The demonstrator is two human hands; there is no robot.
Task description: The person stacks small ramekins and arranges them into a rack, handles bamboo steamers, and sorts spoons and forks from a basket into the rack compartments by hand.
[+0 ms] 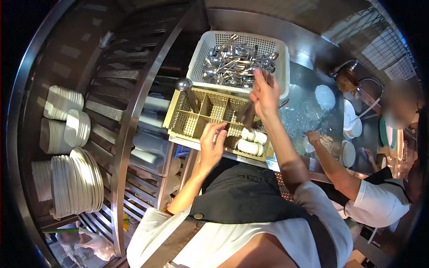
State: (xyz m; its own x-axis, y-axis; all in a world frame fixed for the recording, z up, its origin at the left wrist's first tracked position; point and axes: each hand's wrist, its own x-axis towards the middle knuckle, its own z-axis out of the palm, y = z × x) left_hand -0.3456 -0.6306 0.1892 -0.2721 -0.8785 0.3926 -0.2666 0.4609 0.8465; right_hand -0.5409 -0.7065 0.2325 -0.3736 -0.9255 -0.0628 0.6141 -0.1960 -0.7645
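Observation:
A white perforated basket (pixel 284 67) holds a heap of metal cutlery (pixel 237 62). In front of it sits a yellowish compartment rack (pixel 190 129) with a ladle (pixel 184 85) standing in its left part and white spoons (pixel 252 142) stacked at its right front. My right hand (pixel 266 94) is above the rack's right side near the basket, its fingers closed round some metal cutlery. Over the rack's front edge is my left hand (pixel 212 145), fingers apart and curved, with nothing visible in it.
White plates (pixel 76 183) are stacked on the rack shelves at left. To the right is a water-filled sink (pixel 297 107) with a white dish (pixel 325 98). A co-worker's arm (pixel 333 167) reaches into it. More white dishes (pixel 347 154) stand beyond.

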